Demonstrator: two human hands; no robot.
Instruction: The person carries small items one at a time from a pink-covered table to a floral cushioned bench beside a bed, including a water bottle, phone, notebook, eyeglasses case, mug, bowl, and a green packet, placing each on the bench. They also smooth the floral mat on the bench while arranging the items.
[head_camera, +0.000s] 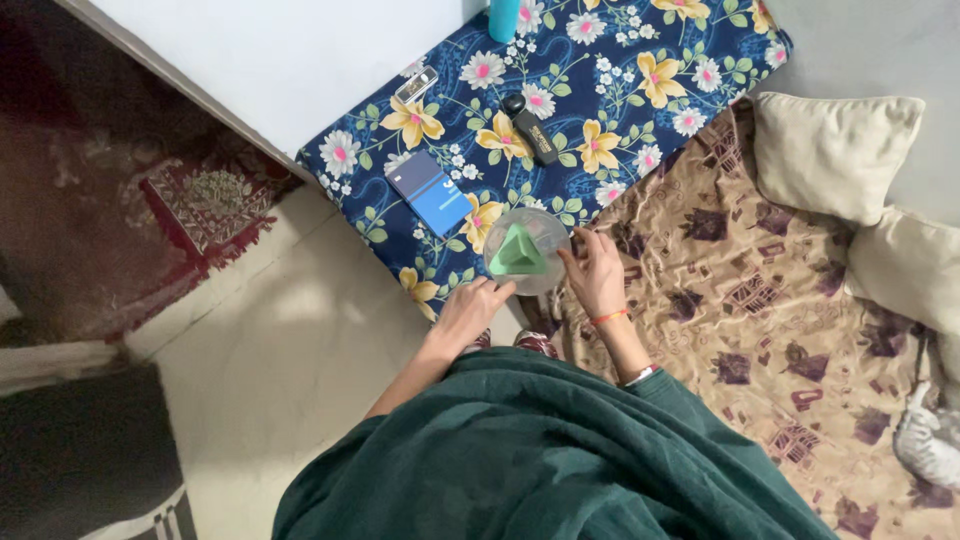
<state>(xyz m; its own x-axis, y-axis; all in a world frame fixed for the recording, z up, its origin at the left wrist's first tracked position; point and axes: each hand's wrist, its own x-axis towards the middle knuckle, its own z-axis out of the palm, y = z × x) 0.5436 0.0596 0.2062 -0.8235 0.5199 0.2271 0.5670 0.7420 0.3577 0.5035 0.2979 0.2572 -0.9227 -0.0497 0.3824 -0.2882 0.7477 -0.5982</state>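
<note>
A clear round plastic bowl (528, 250) with a green pyramid-shaped piece (519, 252) inside sat at the near edge of a dark blue floral mattress (620, 90), just left of a tan patterned blanket (760, 300). The left hand (470, 308) touched the bowl's near-left rim with fingers curled together, while the right hand (597, 275) met its right rim with fingers loosely spread, so the bowl lay between both hands rather than lifted. Farther left lay a blue booklet (430, 192), beyond it a black device (530, 127).
</note>
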